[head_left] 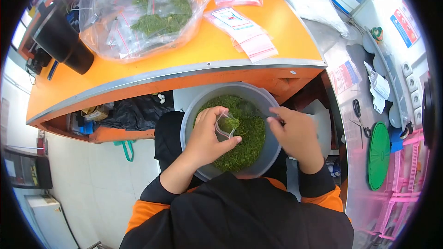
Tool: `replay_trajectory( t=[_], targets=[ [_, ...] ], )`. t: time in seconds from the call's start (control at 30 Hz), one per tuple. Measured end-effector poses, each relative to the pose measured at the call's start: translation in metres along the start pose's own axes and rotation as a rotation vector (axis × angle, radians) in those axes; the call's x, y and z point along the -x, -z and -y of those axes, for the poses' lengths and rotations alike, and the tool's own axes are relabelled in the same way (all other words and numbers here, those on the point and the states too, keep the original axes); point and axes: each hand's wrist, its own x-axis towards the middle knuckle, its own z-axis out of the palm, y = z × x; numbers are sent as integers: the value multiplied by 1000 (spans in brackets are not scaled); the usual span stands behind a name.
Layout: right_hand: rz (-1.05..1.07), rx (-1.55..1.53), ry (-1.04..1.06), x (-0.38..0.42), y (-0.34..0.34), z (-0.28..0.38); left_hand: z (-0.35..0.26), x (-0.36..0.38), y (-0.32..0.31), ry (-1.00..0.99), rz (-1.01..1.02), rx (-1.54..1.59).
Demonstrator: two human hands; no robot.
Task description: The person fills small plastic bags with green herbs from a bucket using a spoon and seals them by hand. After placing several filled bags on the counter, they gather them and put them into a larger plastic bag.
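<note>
My left hand (206, 134) grips a small clear zip bag (224, 131), its mouth spread and some chopped green herb inside. Below it stands a round grey plastic tub (185, 131), holding a heap of the same chopped herb (244, 150). My right hand (297, 133), slightly blurred, is closed around the handle of what looks like a spoon (248, 107). The spoon's bowl rests low over the herb on the tub's far side, and its edges are hard to make out. The bag is to the left of the spoon, apart from it.
On the orange desk (184, 74) lie a large clear bag (99, 41) with filled packets, stacks of empty zip bags (235, 20) and a black tumbler (64, 41). Scissors (356, 108) and a green lid (379, 157) are on the right-hand counter. The desk edge borders the tub.
</note>
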Motion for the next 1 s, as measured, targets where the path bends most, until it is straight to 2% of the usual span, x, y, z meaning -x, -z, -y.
replay_trajectory(
  t=[0.03,0.13,0.23,0.33,0.43,0.53,0.57,0.67,0.77,0.87,0.93,1.0],
  targets=[
    [-86,13,61,1,-8,4,-1,1,-2,-39,-32,-66],
    [40,-215,313,2,-24,27,0,2,-10,-29,-101,-121],
    [77,-129,342,7,-41,24,-2,4,-13,-160,-184,-302],
    [-27,-182,287,3,-27,24,-13,1,-2,-138,-107,-120],
    [204,-105,304,8,-44,9,-14,-9,13,40,134,127],
    [107,-256,326,6,-38,9,-12,-16,25,12,250,89],
    [86,-368,263,7,-38,11,-16,-16,24,-33,198,172],
    [39,-640,127,12,-39,9,-26,-20,39,83,357,-9],
    [77,-729,102,15,-39,-1,-15,-16,33,-204,216,8],
    [106,-674,130,7,-32,3,-14,-17,31,-157,208,20],
    [107,-634,191,3,-30,6,-16,-18,35,-119,268,-34],
    [132,-683,154,2,-29,3,-19,-18,42,-103,329,-76]
  ],
)
